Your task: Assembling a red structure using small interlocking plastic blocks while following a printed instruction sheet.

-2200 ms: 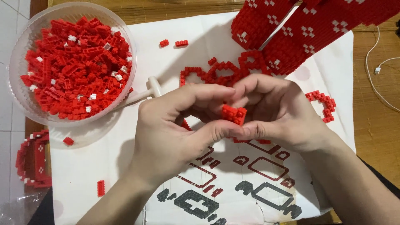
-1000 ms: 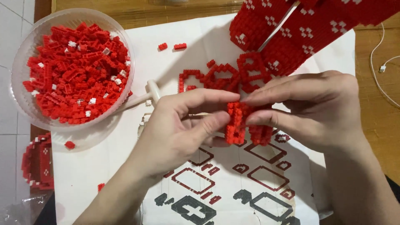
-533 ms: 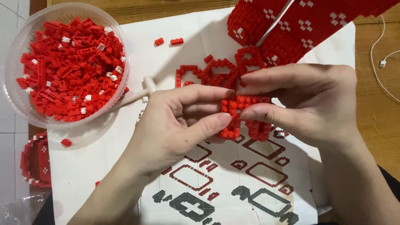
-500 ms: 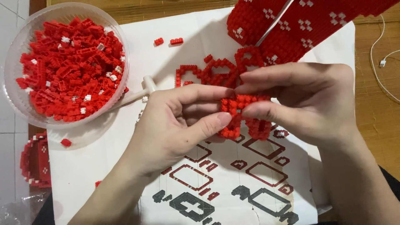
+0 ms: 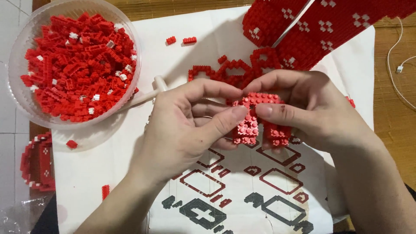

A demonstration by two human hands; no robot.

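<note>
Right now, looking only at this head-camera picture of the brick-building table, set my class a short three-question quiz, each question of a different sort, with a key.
1. True or false: the clear bowl of loose red bricks lies on the side of the left hand.
2. Multiple choice: the small red brick assembly is held by A) the left hand alone, B) the right hand alone, C) the fingers of both hands.
3. Short answer: what lies on the table under both hands?

Key: 1 true. 2 C. 3 A white instruction sheet printed with red and dark outline diagrams.
</note>
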